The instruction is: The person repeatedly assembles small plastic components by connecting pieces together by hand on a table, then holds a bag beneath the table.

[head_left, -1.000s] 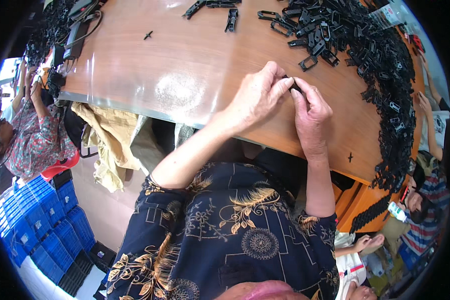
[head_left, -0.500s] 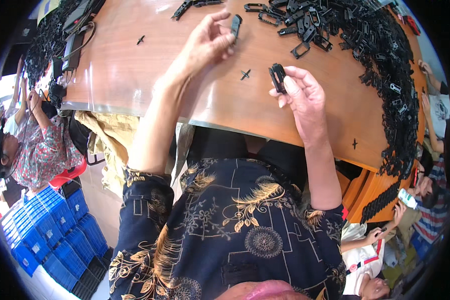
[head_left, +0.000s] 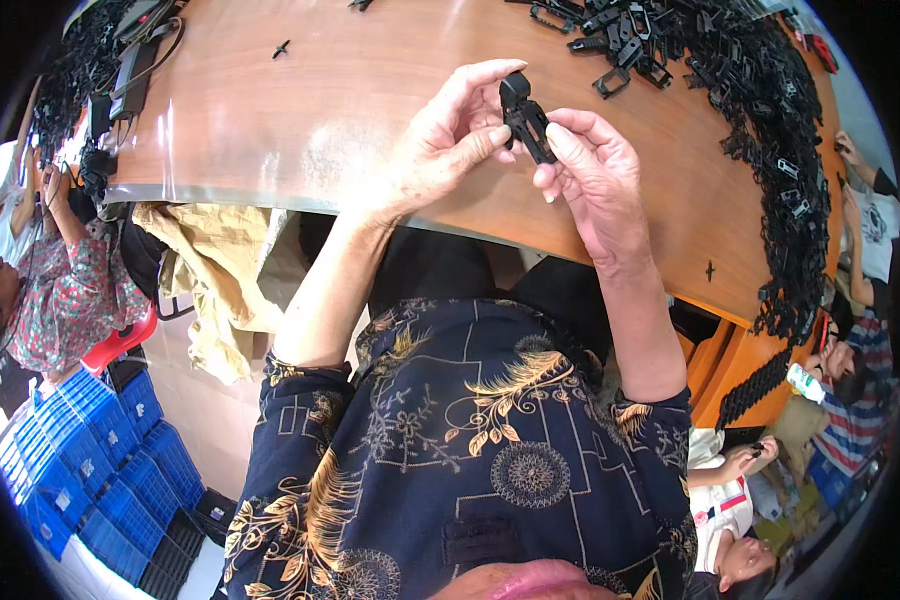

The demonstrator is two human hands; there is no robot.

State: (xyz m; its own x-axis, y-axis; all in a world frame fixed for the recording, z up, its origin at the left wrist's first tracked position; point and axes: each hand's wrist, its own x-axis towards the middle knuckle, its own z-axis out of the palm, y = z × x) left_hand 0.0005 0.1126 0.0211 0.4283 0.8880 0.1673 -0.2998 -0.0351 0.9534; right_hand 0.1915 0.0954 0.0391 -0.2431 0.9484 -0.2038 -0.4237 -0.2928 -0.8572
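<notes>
Above the wooden table, my two hands meet over black plastic parts. My left hand (head_left: 440, 160) pinches a narrow black plastic piece (head_left: 515, 90) between thumb and fingers, its rounded end pointing up. The thumb and fingers of my right hand (head_left: 600, 190) grip a slotted black plastic frame (head_left: 535, 138) by its lower end. Piece and frame touch or overlap between the fingertips; whether they are joined I cannot tell.
A large heap of black plastic parts (head_left: 760, 150) covers the right side of the table (head_left: 300, 90). Small black cross-shaped bits lie at far left (head_left: 281, 49) and near right (head_left: 710, 271). Blue crates (head_left: 100, 430) stand lower left. Co-workers sit on both sides.
My left hand has come nearer and to the right, bringing its piece against the frame. My right hand has shifted slightly left. The view has tilted a little.
</notes>
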